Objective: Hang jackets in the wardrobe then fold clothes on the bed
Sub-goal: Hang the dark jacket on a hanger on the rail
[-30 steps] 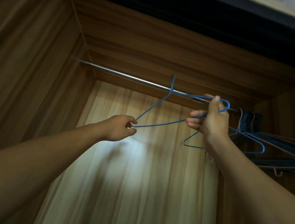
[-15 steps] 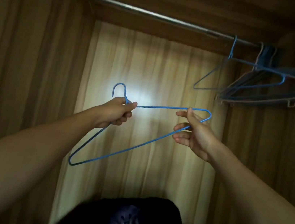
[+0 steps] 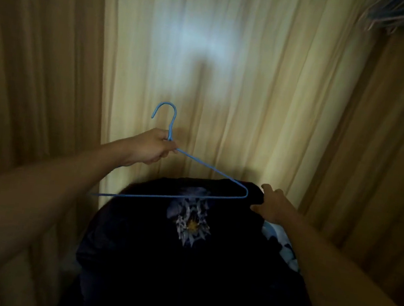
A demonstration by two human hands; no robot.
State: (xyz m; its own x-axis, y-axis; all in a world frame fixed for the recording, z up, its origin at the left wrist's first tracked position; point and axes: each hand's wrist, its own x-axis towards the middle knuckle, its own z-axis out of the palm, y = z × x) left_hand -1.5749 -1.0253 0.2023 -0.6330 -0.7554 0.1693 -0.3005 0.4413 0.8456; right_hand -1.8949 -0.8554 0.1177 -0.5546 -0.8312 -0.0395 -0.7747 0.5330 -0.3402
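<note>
A blue wire hanger (image 3: pixel 209 169) is held upright, hook up, inside the wooden wardrobe. My left hand (image 3: pixel 153 150) is shut on its neck just below the hook. A dark jacket (image 3: pixel 180 258) with a pale printed emblem lies bunched low in the middle of the view, under the hanger's bottom bar. My right hand (image 3: pixel 272 205) rests on the jacket's upper right edge, beside the hanger's right corner, fingers closing on the fabric.
Wooden wardrobe walls (image 3: pixel 36 51) rise left and right, with the lit back panel (image 3: pixel 221 64) ahead. Several spare hangers (image 3: pixel 397 14) hang at the top right corner. A pale blue patterned cloth (image 3: pixel 284 244) peeks out beneath the jacket on the right.
The view has tipped downward from the rail. The hanger came off the rail and moved down; my right hand released it and dropped onto the dark jacket.
</note>
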